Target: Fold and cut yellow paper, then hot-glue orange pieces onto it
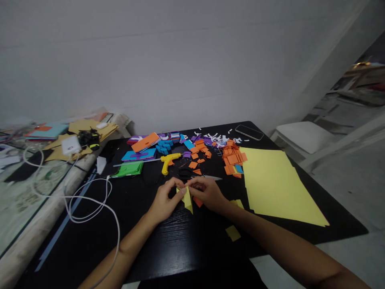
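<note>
My left hand [164, 200] and my right hand [207, 193] meet over the black table [168, 249], both pinching a small folded yellow paper piece [187, 199]. The fingers of each hand are closed on its top edge. An orange paper scrap [197, 202] lies just under my right hand. Black-handled scissors [192, 174] lie right behind the hands. A yellow glue gun [168, 161] lies a little further back.
Large yellow sheets [276, 188] cover the right side. Orange paper squares [232, 158], purple and blue bits and coloured stacks [141, 149] fill the back. A phone [249, 132] lies at the far edge. A white cable [90, 200] loops at left. Small yellow scraps [233, 233] lie near my right forearm.
</note>
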Available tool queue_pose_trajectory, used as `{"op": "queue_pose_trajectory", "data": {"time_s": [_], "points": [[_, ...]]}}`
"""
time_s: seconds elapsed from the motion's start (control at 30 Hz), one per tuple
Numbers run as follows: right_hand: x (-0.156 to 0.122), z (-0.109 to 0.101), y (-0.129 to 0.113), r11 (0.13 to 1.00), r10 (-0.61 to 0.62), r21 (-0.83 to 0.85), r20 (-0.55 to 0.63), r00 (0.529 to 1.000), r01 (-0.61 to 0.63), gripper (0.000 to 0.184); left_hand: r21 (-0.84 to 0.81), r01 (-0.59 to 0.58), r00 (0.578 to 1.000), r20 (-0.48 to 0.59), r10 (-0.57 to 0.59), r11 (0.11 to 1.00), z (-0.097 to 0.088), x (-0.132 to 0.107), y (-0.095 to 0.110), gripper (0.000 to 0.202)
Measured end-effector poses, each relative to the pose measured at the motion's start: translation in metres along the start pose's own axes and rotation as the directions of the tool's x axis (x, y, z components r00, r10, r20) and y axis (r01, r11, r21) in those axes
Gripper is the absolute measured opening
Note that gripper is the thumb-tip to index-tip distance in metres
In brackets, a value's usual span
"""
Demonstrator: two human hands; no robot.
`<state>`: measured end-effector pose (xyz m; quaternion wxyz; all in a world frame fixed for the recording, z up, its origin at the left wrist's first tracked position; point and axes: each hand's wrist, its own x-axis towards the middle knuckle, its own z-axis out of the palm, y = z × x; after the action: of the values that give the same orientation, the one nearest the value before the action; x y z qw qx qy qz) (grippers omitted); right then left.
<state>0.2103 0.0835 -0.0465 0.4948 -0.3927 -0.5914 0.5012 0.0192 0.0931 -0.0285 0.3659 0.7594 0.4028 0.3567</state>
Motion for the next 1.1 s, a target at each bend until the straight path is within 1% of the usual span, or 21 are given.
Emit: {"op": "queue_pose_trajectory", "data": {"time_s": [0.23, 0.37, 0.53, 0.7, 0.8, 0.87, 0.93, 1.0, 1.1], "points": [[-0.001, 0.001, -0.001, 1.0, -0.006, 0.018, -0.001, 1.0, 0.006, 0.017, 0.014, 0.008, 1.0, 0.011, -0.009, 1.0, 0.0, 0.0, 0.0, 0.021], [0.001, 0.001, 0.001, 0.999, 0.003, 0.04, -0.013, 1.0, -0.002, 0.017, 0.022, -0.021, 1.0, 0.017, 0.021, 1.0, -0.001, 0.0, 0.001, 0.026], [0.002, -0.001, 0.001, 0.986, 0.059, 0.156, 0.01, 0.998, -0.06, 0.023, -0.008, -0.041, 0.999, 0.018, 0.041, 0.999, -0.001, 0.001, 0.002, 0.029], [0.003, -0.001, 0.002, 0.982, 0.12, 0.151, -0.004, 0.993, -0.118, 0.032, -0.016, -0.033, 0.999, 0.019, 0.034, 0.999, -0.004, 0.0, 0.002, 0.025], [0.004, -0.002, 0.003, 0.976, 0.145, 0.166, 0.006, 0.989, -0.144, 0.035, -0.013, -0.112, 0.992, 0.052, 0.113, 0.994, -0.007, -0.001, 0.002, 0.021], [0.005, -0.004, 0.004, 0.971, 0.161, 0.177, 0.019, 0.987, -0.162, 0.037, 0.047, -0.197, 0.978, 0.084, 0.193, 0.979, -0.01, -0.002, 0.002, 0.027], [0.007, -0.006, 0.004, 0.967, 0.171, 0.184, 0.038, 0.985, -0.175, 0.039, 0.132, -0.253, 0.965, 0.11, 0.239, 0.958, -0.012, -0.002, 0.002, 0.032], [0.008, -0.008, 0.004, 0.967, 0.172, 0.18, 0.049, 0.984, -0.178, 0.04, 0.19, -0.273, 0.96, 0.113, 0.255, 0.943, -0.012, -0.003, 0.002, 0.03], [0.008, -0.009, 0.003, 0.97, 0.172, 0.165, 0.044, 0.984, -0.177, 0.039, 0.227, -0.265, 0.964, 0.08, 0.253, 0.937, -0.011, -0.003, 0.002, 0.023]]}}
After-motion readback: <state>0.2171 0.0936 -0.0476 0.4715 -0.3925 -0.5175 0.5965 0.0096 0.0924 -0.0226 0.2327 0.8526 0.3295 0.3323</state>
